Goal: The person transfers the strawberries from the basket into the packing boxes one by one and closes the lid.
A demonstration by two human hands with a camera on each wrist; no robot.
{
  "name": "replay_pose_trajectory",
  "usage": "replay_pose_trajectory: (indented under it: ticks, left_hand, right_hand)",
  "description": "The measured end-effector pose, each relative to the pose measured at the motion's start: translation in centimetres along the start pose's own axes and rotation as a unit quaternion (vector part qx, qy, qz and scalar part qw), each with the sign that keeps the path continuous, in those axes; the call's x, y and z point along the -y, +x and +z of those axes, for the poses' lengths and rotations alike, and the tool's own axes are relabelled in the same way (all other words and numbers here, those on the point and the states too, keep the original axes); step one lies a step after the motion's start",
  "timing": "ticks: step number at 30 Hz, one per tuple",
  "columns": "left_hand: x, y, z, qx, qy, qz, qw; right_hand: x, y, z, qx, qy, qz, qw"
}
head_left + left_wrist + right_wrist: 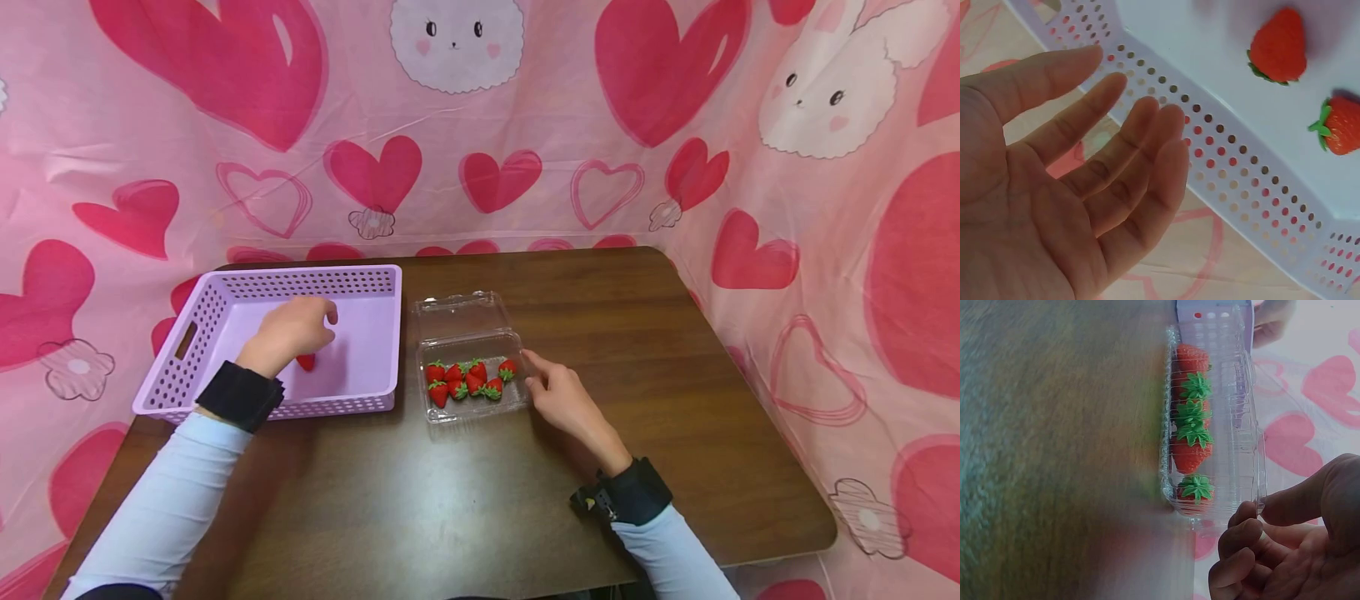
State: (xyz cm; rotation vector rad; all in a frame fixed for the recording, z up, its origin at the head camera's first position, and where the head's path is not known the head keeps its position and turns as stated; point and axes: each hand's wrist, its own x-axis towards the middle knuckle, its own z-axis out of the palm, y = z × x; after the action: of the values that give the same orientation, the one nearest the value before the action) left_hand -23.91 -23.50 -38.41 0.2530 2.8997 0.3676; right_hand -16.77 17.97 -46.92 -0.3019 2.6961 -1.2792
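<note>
My left hand (296,323) is over the lilac basket (363,332), its fingers loosely bent and holding nothing. In the left wrist view, two strawberries, one nearer the top (1280,47) and one at the right edge (1342,126), lie apart on the basket floor. Only one strawberry (305,362) shows there in the head view, partly hidden by that hand. With thumb and fingers, my right hand (566,404) pinches the right rim of a clear plastic clamshell box (1238,469). Several red strawberries (475,383) with green leaves sit inside it; its lid (461,318) stands open at the back.
Basket and box stand side by side on a brown wooden table (600,325), a narrow gap between them. Pink cloth (450,117) printed with hearts and animals hangs behind the table and along its sides. Perforated walls (307,284) ring the basket.
</note>
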Motion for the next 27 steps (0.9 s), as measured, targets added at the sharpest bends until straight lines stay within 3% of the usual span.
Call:
replay_pose_trajectory:
  ticks: [11,27]
  left_hand:
    - [2.0,0.4,-0.2,0.023,0.001,-0.002,0.9997]
    - [2.4,0.4,-0.4,0.062,0.026,0.004,0.9977]
  right_hand:
    - [0.0,0.1,0.0,0.0,0.0,0.009,1.0]
    - [0.0,0.0,-0.1,0.006,0.003,0.003,1.0]
